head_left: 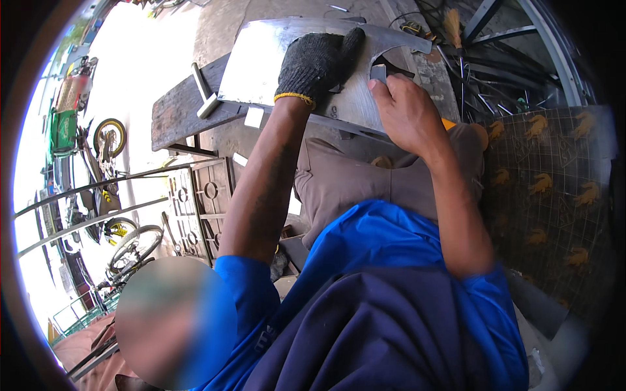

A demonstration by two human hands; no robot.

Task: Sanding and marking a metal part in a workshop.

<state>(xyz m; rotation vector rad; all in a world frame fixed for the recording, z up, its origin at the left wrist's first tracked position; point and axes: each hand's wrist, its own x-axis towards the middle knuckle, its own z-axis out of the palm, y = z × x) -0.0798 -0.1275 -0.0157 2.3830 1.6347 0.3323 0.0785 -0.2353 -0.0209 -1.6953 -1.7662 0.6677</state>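
A shiny sheet of metal (257,55) with a curved cut-out at its right lies across a bench before me. My left hand (316,65), in a dark knitted glove with a yellow cuff, presses on the sheet, thumb stretched out to the right; its other fingers are partly hidden. Bare, my right hand (407,111) grips a small flat grey metal piece (378,72) between thumb and fingers. That piece is at the cut-out's edge; its exact kind does not show, and whether it touches the sheet is unclear.
A dark wooden plank (179,111) extends left, with a pale T-shaped bar (207,104) on it. Metal rods and a broom (452,29) are at the far right. A patterned dark panel (544,189) stands beside my right arm. Bicycles (135,249) and a metal frame (199,202) are at left.
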